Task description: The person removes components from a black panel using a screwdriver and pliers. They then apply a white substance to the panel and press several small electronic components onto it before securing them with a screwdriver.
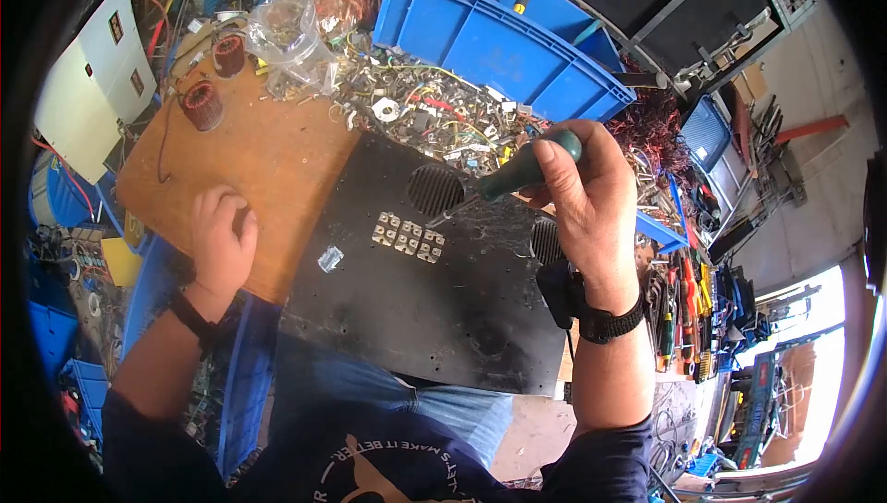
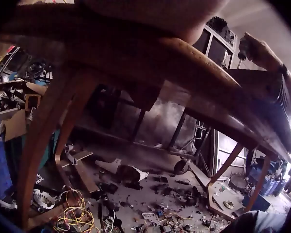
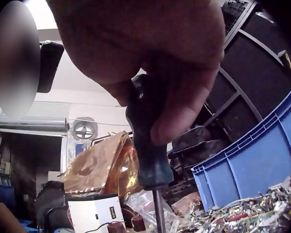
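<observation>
In the head view my right hand (image 1: 591,203) grips a screwdriver (image 1: 517,175) by its dark green handle. The shaft slants down to the left, its tip at a silvery terminal block (image 1: 407,237) with rows of square contacts. That block is set in a black metal panel (image 1: 397,300) with round slotted vents. Seen from the right wrist, fingers and thumb wrap the handle (image 3: 150,141) while the shaft points downward. My left hand (image 1: 224,235) rests on the wooden tabletop (image 1: 277,152), left of the panel, fingers loosely curled and holding nothing.
A small shiny silver scrap (image 1: 330,258) lies on the panel. Behind it spreads a heap of small metal and electronic parts (image 1: 425,115), beside a large blue crate (image 1: 499,41). Two red-wound coils (image 1: 201,106) stand at the far left. Hand tools (image 1: 679,309) line the right side.
</observation>
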A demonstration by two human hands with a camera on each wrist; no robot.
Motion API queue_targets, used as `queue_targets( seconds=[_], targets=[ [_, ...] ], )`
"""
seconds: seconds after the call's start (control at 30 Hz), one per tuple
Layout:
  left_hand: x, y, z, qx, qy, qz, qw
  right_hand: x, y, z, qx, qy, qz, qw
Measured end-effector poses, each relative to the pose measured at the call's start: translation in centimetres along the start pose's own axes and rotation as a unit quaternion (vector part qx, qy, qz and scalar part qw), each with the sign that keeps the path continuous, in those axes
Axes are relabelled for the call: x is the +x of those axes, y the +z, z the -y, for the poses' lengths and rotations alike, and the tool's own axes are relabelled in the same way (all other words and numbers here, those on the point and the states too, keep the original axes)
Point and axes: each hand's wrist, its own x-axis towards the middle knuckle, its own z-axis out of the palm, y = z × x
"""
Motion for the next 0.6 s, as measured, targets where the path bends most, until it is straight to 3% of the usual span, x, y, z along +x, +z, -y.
queue_targets(
  seconds=[0.6],
  targets=[
    [-0.06,0.02,-0.02,0.0,-0.003,0.007,1.0,-0.23,-0.09,-0.63,-0.061,-0.008,-0.01,0.998]
  ],
)
